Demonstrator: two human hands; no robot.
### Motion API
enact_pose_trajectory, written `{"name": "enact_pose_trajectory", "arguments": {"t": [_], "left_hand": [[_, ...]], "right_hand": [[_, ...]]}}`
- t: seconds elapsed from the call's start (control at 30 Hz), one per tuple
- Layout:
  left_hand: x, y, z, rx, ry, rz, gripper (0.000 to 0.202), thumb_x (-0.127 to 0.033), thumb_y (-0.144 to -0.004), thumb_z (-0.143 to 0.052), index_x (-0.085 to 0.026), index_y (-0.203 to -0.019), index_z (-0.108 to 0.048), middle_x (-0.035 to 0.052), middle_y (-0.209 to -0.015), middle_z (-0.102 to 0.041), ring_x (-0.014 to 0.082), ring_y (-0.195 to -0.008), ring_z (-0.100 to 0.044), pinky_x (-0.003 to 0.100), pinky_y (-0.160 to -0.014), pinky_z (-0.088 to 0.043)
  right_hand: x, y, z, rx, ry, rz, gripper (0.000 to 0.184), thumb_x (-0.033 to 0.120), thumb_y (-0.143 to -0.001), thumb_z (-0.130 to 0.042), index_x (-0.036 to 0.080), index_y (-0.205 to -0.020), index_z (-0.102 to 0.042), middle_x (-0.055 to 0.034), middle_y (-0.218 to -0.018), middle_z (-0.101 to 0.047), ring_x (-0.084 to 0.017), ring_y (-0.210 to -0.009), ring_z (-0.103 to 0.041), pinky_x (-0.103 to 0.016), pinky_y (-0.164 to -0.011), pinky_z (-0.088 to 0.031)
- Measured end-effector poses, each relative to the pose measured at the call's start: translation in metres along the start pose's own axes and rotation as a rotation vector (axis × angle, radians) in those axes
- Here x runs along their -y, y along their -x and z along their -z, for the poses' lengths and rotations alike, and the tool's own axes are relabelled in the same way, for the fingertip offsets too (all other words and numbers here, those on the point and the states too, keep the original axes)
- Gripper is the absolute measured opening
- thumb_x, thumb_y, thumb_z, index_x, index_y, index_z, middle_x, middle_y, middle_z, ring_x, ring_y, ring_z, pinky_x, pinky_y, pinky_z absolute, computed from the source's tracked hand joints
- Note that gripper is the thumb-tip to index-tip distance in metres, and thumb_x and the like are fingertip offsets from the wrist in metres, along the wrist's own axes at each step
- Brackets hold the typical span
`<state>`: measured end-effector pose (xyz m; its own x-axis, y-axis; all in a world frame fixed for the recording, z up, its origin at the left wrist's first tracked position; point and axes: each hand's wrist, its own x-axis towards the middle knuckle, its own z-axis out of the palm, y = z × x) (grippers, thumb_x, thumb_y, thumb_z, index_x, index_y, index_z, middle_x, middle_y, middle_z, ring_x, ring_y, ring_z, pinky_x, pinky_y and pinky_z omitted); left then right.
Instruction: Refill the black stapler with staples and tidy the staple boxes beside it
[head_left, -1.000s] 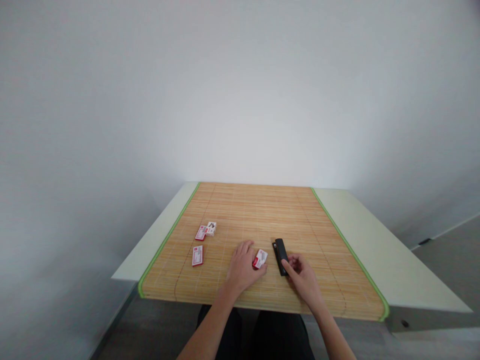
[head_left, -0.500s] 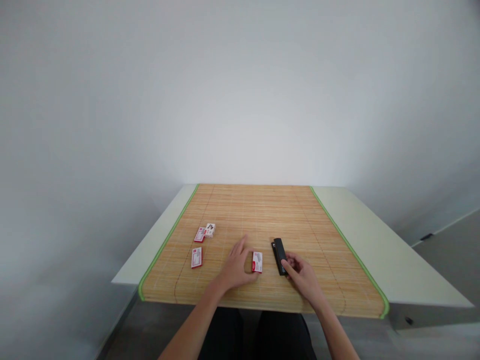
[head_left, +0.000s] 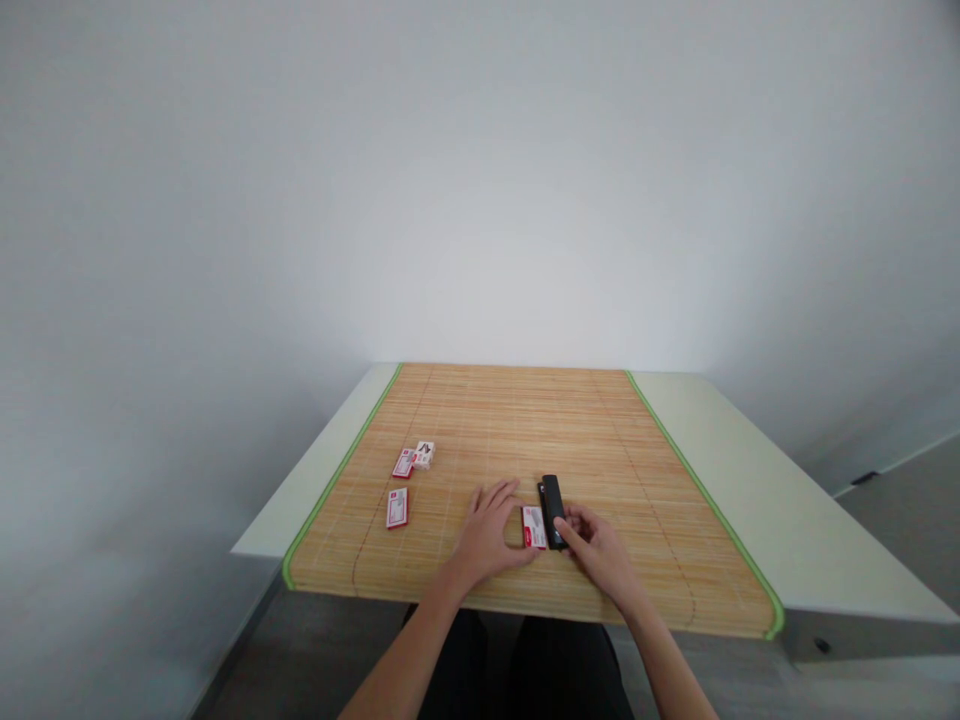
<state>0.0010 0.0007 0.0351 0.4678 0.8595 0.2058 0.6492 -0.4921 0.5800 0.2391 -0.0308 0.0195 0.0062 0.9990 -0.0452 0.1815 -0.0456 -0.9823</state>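
On the bamboo mat, my left hand (head_left: 491, 532) spans a small red-and-white staple box (head_left: 534, 527), its thumb at the near end and its fingers at the far end. A black stapler (head_left: 553, 512) stands directly to the right of that box, close beside it. My right hand (head_left: 592, 545) grips the stapler's near right side between thumb and fingers; some of those fingers are hidden.
To the left lie a red-and-white box (head_left: 397, 508) and, farther back, another red-and-white box (head_left: 403, 463) against a white box (head_left: 424, 455) with a dark picture. The green-edged bamboo mat (head_left: 517, 410) covers the white table (head_left: 757, 480), which meets a wall behind.
My left hand has slid the staple box rightward, up close to the stapler. The stapler has turned slightly straighter in my right hand. The view has shifted a little.
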Motion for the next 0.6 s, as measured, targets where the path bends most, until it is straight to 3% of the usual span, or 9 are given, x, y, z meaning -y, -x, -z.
{"name": "enact_pose_trajectory", "arguments": {"t": [0.27, 0.4, 0.5, 0.6], "left_hand": [[-0.001, 0.005, 0.002, -0.006, 0.002, -0.001, 0.07, -0.046, -0.067, -0.084, -0.03, -0.13, -0.058, 0.0055, -0.163, -0.039, 0.0294, -0.152, -0.032, 0.052, -0.129, -0.012], [0.0, 0.004, 0.0, 0.004, -0.002, 0.004, 0.075, -0.054, -0.068, -0.084, -0.031, -0.134, -0.056, 0.0053, -0.163, -0.039, 0.0299, -0.153, -0.03, 0.054, -0.129, -0.011], [-0.001, 0.003, -0.002, 0.018, 0.018, 0.005, 0.091, -0.066, -0.064, -0.085, -0.031, -0.141, -0.052, 0.0071, -0.164, -0.038, 0.0318, -0.153, -0.029, 0.056, -0.129, -0.012], [-0.001, 0.008, 0.0, -0.009, 0.068, 0.014, 0.112, -0.068, -0.06, -0.087, -0.031, -0.154, -0.038, 0.0098, -0.166, -0.031, 0.0328, -0.154, -0.029, 0.055, -0.127, -0.019]], "right_hand": [[0.004, 0.003, -0.015, -0.024, -0.067, -0.044, 0.052, 0.066, -0.078, -0.073, 0.021, -0.104, -0.07, -0.0003, -0.076, -0.059, -0.018, -0.07, -0.059, -0.031, -0.061, -0.059], [0.006, 0.004, -0.014, -0.016, -0.074, -0.047, 0.05, 0.064, -0.077, -0.075, 0.022, -0.102, -0.071, 0.0001, -0.075, -0.06, -0.018, -0.068, -0.058, -0.031, -0.06, -0.059], [0.008, 0.006, -0.013, -0.031, -0.104, -0.047, 0.052, 0.067, -0.076, -0.075, 0.022, -0.101, -0.069, -0.0007, -0.076, -0.063, -0.018, -0.066, -0.061, -0.031, -0.058, -0.058], [0.008, 0.01, -0.01, -0.124, -0.158, -0.04, 0.052, 0.072, -0.083, -0.067, 0.023, -0.101, -0.063, 0.0, -0.074, -0.065, -0.016, -0.056, -0.06, -0.029, -0.05, -0.054]]}}
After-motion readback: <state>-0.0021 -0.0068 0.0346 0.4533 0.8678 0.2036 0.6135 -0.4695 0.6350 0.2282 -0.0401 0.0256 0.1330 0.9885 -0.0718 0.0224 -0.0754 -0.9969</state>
